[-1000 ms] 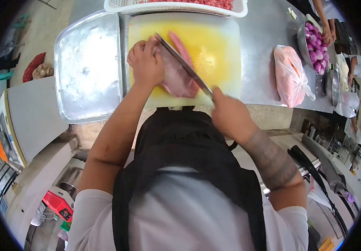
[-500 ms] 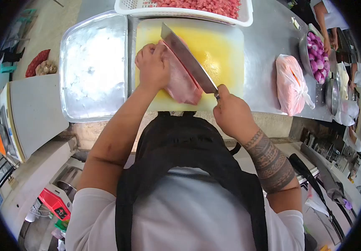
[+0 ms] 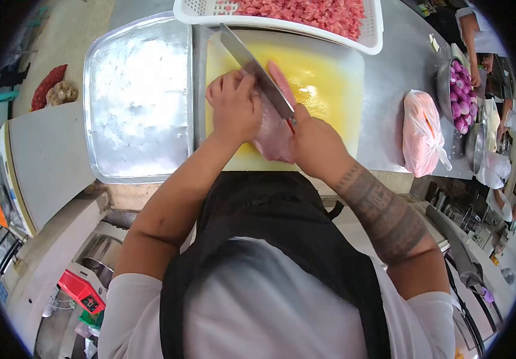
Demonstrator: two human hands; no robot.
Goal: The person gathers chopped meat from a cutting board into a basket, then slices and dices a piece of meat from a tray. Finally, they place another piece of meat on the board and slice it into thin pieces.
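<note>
A slab of pale pink meat (image 3: 273,139) lies on a cutting board (image 3: 337,90) stained yellow. My left hand (image 3: 236,106) presses on the meat's left side with its fingers bent and close together. In my right hand (image 3: 319,143) is the handle of a large cleaver (image 3: 258,72), its blade slanting up and left across the meat, beside my left fingertips. A narrow strip of meat (image 3: 281,81) lies on the blade's right side. The cleaver's lower edge, where it meets the meat, is partly hidden.
A metal tray (image 3: 138,102) lies left of the board. Behind is a white basket (image 3: 375,30) of diced meat. To the right are a tied plastic bag (image 3: 420,133) and a bowl of purple onions (image 3: 461,99). Other people's arms (image 3: 472,51) show at the far right.
The cleaver has moved down and left relative to the board, and a strip of meat now lies apart on its right. The view has shifted slightly.
</note>
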